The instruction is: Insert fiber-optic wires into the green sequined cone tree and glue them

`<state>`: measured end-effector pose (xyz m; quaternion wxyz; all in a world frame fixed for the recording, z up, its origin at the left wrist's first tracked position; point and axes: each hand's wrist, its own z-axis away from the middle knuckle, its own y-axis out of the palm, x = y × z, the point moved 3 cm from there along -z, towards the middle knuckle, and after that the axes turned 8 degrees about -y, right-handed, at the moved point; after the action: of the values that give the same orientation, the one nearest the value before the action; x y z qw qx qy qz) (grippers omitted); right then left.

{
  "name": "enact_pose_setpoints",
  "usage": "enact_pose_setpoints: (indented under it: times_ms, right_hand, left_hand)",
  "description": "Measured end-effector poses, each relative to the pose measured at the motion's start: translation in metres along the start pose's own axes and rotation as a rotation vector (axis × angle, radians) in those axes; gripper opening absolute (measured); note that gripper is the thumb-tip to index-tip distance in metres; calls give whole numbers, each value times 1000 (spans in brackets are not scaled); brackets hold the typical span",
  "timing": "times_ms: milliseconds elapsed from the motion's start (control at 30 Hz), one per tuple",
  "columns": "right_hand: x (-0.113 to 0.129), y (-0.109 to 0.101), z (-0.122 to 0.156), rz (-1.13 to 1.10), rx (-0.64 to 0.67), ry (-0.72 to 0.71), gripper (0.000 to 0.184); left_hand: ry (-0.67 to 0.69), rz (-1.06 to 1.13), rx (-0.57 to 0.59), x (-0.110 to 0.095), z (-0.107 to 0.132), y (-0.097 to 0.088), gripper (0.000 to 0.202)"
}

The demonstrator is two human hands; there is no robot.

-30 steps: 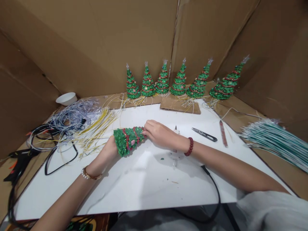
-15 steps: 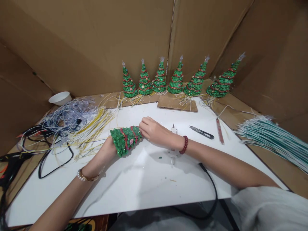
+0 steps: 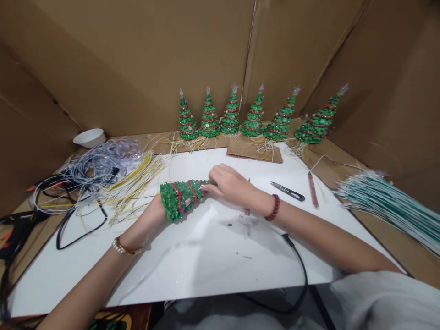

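A small green Christmas tree point(image 3: 175, 202) with a red garland lies on its side above the white board, its tip to the right. My left hand point(image 3: 156, 213) holds it from the wide base; the fingers are hidden in or behind the tree. At the narrow top, my right hand point(image 3: 231, 184) is closed around the tip, its thumb along the near side. Under the right wrist stands a small upright tool with a dark pointed tip point(image 3: 249, 182), mostly covered by the arm. Thread snips point(image 3: 288, 190) rest to the right of that hand.
Several similar trees point(image 3: 254, 120) stand along the back on cardboard. To the left are tangled wires point(image 3: 96, 165), yellow and white strands point(image 3: 137, 181), a white bowl point(image 3: 89, 137) and a black glue gun point(image 3: 20, 233). A reddish stick point(image 3: 313, 190) and green-white wires point(image 3: 388, 201) lie right.
My right hand has shifted slightly right along the tree's tip, and its thumb now lies over the near side. The left hand keeps its hold. The view has tilted a little.
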<state>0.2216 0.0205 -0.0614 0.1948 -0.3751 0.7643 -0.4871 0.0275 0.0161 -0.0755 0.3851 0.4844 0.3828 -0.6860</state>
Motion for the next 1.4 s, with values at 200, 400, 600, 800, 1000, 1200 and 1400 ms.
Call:
enact_pose_setpoints:
  times_ms: [200, 400, 600, 800, 1000, 1200, 1400]
  right_hand:
    - [7, -25, 83, 313, 291, 252, 45]
    - [14, -3, 139, 388, 270, 153, 25]
    - [14, -25, 122, 29, 44, 158, 11]
    - [33, -27, 95, -267, -183, -88, 19]
    - [36, 3, 92, 25, -141, -137, 19]
    - [36, 4, 91, 88, -128, -114, 19]
    - [35, 5, 91, 114, -82, -81, 21]
  left_hand:
    - [-41, 145, 75, -21, 12, 19, 39]
    - [-41, 238, -8, -21, 15, 15, 35]
    - [-54, 280, 15, -20, 14, 17, 31]
    - [-15, 253, 44, -17, 15, 17, 31]
    - [53, 142, 16, -7, 13, 11, 27]
    - [100, 61, 96, -7, 9, 10, 32]
    - [49, 131, 88, -7, 6, 10, 33]
